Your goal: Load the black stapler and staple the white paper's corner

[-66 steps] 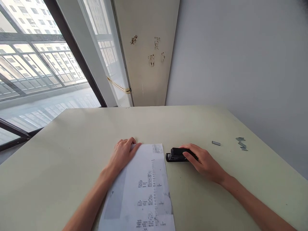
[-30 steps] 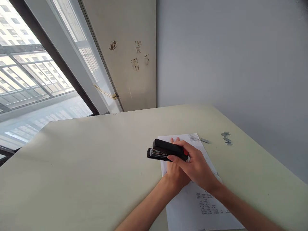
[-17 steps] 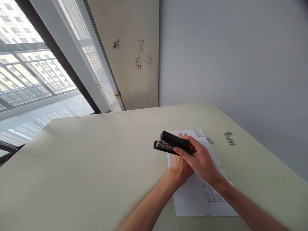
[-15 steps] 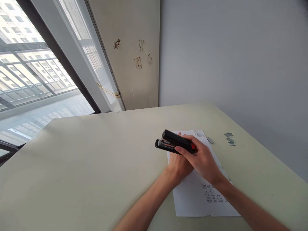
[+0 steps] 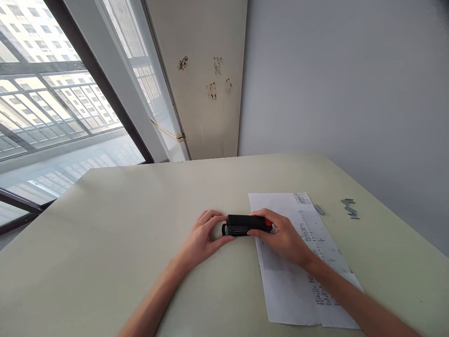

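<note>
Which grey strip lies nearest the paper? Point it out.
The lone strip just off the right edge of the paper, near its far corner; the other strips lie grouped farther right.

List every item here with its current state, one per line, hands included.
Stapler: held level, its halves close together
Right hand: closed on the stapler's rear end
Left hand: curved around the stapler's front end, firm grip unclear
Paper: flat, printed side up, partly hidden
Single staple strip: loose, by the paper's right edge
Staple strip cluster: loose, lying together
Pale panel: upright, marked with brown patches
</note>
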`<control>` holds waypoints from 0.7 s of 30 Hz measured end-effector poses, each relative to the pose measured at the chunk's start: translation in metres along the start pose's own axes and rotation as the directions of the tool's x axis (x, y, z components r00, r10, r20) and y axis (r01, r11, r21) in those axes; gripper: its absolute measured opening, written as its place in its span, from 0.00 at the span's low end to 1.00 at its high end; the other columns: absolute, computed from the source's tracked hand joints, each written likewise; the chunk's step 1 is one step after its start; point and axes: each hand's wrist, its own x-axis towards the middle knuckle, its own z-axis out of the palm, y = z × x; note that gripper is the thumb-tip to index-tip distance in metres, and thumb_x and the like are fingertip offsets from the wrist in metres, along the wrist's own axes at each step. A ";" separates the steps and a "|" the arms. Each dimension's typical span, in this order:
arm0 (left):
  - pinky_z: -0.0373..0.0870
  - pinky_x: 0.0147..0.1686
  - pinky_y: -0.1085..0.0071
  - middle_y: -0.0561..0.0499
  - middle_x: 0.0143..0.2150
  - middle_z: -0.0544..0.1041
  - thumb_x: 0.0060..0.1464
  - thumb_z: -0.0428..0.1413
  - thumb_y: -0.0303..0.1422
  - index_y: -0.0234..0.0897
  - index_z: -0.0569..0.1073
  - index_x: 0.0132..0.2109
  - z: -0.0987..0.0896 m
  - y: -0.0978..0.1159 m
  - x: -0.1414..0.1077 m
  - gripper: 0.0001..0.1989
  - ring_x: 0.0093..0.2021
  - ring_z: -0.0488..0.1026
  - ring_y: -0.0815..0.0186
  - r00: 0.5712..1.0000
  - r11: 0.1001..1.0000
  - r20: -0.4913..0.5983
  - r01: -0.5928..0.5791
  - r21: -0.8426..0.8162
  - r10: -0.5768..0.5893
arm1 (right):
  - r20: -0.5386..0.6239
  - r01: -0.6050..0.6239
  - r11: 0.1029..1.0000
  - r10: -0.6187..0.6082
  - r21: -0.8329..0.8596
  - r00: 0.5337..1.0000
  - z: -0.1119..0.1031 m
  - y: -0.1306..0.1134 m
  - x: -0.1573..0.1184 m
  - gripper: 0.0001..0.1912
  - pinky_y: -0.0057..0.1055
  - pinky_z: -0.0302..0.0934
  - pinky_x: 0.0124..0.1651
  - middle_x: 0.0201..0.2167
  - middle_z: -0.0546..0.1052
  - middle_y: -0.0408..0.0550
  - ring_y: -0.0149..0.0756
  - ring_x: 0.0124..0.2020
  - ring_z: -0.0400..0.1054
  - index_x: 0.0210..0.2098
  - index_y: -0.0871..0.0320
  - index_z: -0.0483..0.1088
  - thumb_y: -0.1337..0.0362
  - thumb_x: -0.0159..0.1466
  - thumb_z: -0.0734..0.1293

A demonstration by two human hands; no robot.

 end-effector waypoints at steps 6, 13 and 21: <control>0.74 0.51 0.58 0.46 0.50 0.79 0.62 0.63 0.43 0.42 0.79 0.44 -0.001 -0.004 0.000 0.10 0.51 0.73 0.55 0.999 0.998 0.014 -0.045 0.047 0.044 | 0.037 0.006 1.000 -0.004 -0.029 0.999 0.010 0.006 -0.002 0.14 0.40 0.70 0.50 0.44 0.81 0.44 0.43 0.45 0.74 0.48 0.47 0.76 0.48 0.68 0.70; 0.72 0.56 0.56 0.47 0.52 0.79 0.59 0.65 0.37 0.43 0.77 0.47 -0.001 -0.005 -0.001 0.10 0.53 0.74 0.55 1.000 1.000 0.011 -0.027 0.010 0.027 | 0.012 -0.003 1.000 0.003 0.005 1.000 -0.001 0.015 -0.010 0.20 0.50 0.60 0.67 0.59 0.76 0.48 0.45 0.63 0.67 0.59 0.45 0.72 0.50 0.78 0.53; 0.67 0.63 0.54 0.46 0.58 0.76 0.50 0.56 0.26 0.43 0.70 0.58 -0.015 0.003 -0.002 0.27 0.60 0.71 0.53 0.995 0.980 0.069 0.087 -0.177 -0.076 | -0.076 -0.055 0.995 0.049 -0.085 0.996 0.003 0.019 -0.015 0.20 0.56 0.59 0.68 0.61 0.74 0.48 0.47 0.66 0.62 0.61 0.44 0.67 0.53 0.78 0.52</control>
